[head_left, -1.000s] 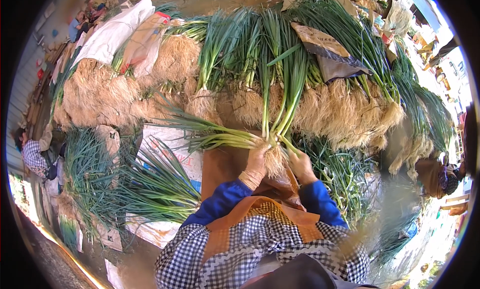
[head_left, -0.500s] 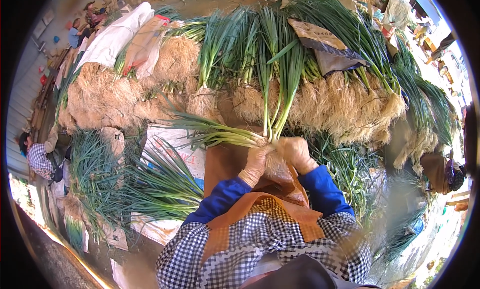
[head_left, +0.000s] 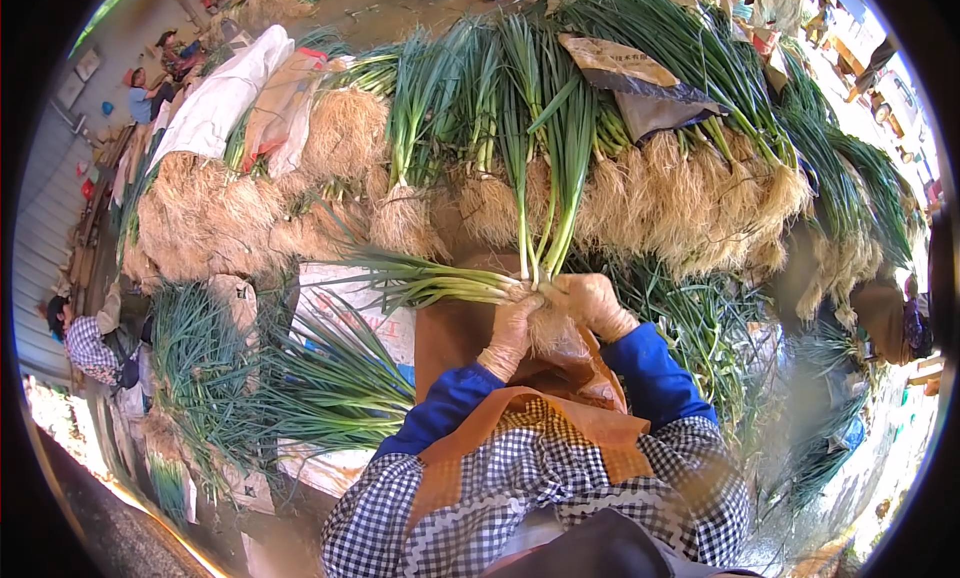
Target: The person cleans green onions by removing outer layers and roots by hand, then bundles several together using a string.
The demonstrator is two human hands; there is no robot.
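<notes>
Over my lap, my left hand (head_left: 512, 326) is closed around the lower stalks of green onions (head_left: 455, 283), whose leaves point left. My right hand (head_left: 593, 305), in a tan glove like the left, closes round the base of a few more green onions (head_left: 540, 218) that stand upright, leaves pointing away from me. The two hands are close together, with pale stringy roots (head_left: 552, 330) hanging between them. Just beyond lies a long row of green onions with bushy dry roots (head_left: 495, 208) turned toward me. My fingertips are partly hidden.
A brown apron (head_left: 455, 343) covers my lap. To my left, green onions (head_left: 340, 383) lie on a white printed sack (head_left: 345, 278). Loose leaves (head_left: 690, 338) are heaped on my right. A person in a checked top (head_left: 90, 343) sits far left. Sacks (head_left: 225, 98) cover parts of the row.
The view has shifted slightly, so the row and the person at left appear moved a little. Both hands keep their hold, with almost no movement.
</notes>
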